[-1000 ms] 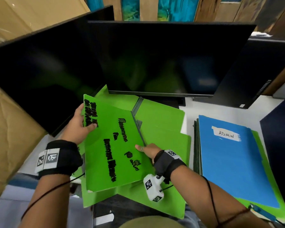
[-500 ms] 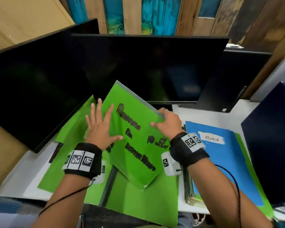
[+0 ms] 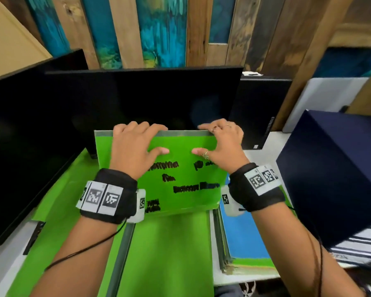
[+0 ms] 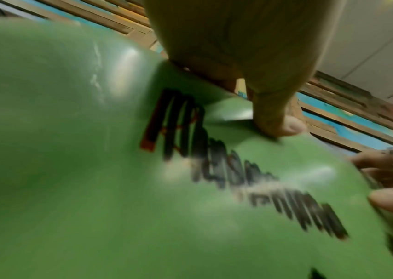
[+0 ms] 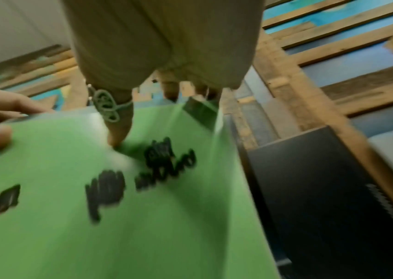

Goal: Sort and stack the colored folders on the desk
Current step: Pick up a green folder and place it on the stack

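A green folder point(image 3: 184, 174) with black handwriting stands on its long edge, upright in front of the monitors. My left hand point(image 3: 135, 144) grips its top edge at the left, fingers hooked over the back and thumb on the front. My right hand point(image 3: 221, 142) grips the top edge at the right the same way. The left wrist view shows the folder point(image 4: 143, 188) with the left thumb pressed on it; the right wrist view shows the folder point(image 5: 119, 188) under the ringed right thumb. More green folders point(image 3: 167, 254) lie flat beneath. A blue folder point(image 3: 244, 239) tops a stack at the right.
Two black monitors point(image 3: 159, 99) stand close behind the upright folder, one angled at the left point(image 3: 26, 136). A dark blue box point(image 3: 334, 174) sits at the right beside the blue stack. A black computer case point(image 3: 263, 108) stands behind it. The white desk point(image 3: 0, 266) shows at the left.
The green folder has been turned from a tilted diagonal to standing squarely on its long edge. Both hands moved up to its top edge and now grip it.
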`<action>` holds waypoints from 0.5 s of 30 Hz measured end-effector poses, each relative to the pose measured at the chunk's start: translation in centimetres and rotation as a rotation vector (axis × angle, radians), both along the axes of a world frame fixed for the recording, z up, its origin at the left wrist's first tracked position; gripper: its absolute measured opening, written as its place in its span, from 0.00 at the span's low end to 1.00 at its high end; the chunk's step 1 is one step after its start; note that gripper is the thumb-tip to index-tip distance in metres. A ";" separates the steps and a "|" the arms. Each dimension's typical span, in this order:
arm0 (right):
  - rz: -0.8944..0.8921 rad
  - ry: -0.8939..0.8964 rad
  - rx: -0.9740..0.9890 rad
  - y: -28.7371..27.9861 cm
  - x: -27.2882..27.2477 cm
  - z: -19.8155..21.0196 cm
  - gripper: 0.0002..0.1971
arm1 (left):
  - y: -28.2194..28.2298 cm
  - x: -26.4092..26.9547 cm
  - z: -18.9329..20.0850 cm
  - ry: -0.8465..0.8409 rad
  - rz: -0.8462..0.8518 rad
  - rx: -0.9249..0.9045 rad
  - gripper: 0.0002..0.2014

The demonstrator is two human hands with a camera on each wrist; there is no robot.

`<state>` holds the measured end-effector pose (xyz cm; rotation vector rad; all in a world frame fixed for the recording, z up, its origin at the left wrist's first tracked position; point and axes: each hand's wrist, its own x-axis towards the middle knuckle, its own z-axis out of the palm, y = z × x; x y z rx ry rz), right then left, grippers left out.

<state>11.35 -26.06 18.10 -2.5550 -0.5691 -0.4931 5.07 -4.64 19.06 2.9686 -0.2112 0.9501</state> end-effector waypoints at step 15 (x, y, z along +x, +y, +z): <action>-0.554 0.667 0.701 -8.9 -0.1 -7.3 0.51 | -6.7 4.4 -6.6 0.234 0.226 -0.988 0.13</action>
